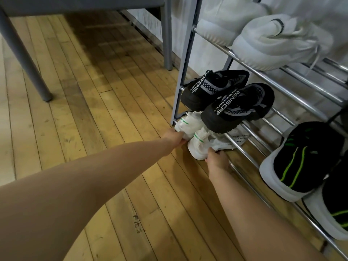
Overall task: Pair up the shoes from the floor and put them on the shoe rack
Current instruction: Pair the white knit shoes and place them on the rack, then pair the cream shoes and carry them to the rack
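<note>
Head view: two hands hold white shoes at the rack's bottom shelf
Left hand (174,137) grips the far white shoe (185,127); right hand (216,160) grips the near white shoe (200,146), under the black shoes (237,106), with bare floor (94,110) on the left

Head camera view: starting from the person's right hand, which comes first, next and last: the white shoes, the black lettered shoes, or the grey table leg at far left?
From the right hand:
1. White shoes, held, lowest rack bar.
2. Black lettered shoes, the shelf above.
3. Grey table leg, far left across the floor.

two shoes (195,134) on shoe rack (263,78) bottom tier, pair (226,100) above, table leg (167,34) behind rack
</note>
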